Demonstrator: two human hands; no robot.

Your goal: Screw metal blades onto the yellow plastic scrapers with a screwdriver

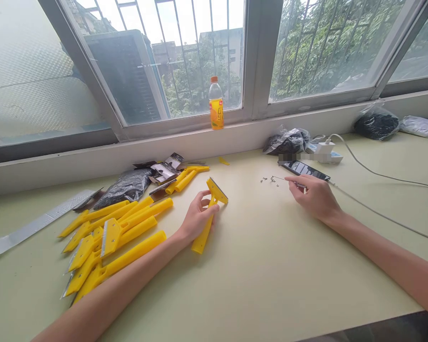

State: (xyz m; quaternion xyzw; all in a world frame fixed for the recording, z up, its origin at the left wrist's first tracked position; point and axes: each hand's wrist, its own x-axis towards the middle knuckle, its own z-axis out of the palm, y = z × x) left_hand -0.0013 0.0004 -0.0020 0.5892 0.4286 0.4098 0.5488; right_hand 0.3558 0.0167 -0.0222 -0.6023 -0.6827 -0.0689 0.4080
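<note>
My left hand (pixel 199 216) is closed around the handle of a yellow scraper (pixel 206 232), whose head points up and away from me. My right hand (pixel 314 195) pinches a thin metal tool (pixel 280 178). The tool's tip reaches a few small screws (pixel 265 179) lying on the pale table (pixel 257 256). Left of my left hand, several yellow scrapers (pixel 139 235) lie in a pile, partly behind my left forearm.
A phone (pixel 304 169) with a cable lies beyond my right hand, near a white charger (pixel 324 148). Black bags (pixel 124 187) and dark packets (pixel 166 168) lie at the back left. An orange drink bottle (pixel 216 105) stands on the sill.
</note>
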